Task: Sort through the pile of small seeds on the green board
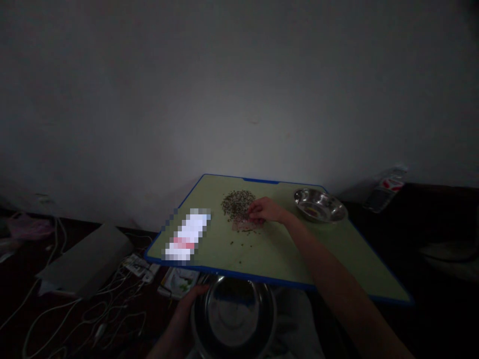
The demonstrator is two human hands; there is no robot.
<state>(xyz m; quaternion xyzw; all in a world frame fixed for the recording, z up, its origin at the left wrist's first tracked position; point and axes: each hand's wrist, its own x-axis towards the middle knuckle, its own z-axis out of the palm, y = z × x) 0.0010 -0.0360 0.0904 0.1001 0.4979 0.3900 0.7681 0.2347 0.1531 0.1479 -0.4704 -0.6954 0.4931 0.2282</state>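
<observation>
My right hand [264, 210] reaches across a green table with a blue rim [322, 259] and rests at the edge of a pile of small dark seeds or grains [236, 202]. Its fingers are curled together in a pinch over a paler patch of the pile [245, 226]. What they hold is too small to make out. My left hand [189, 304] grips the left rim of a large steel bowl [234, 314], held below the table's near edge. A smaller steel bowl [320, 204] stands at the table's far right.
A blurred white and pink object [187, 234] lies on the table's left part. A plastic bottle [385, 189] lies to the right against the wall. A grey box [86, 259], white cables [93, 314] and small packets [177, 281] are on the dark floor at left.
</observation>
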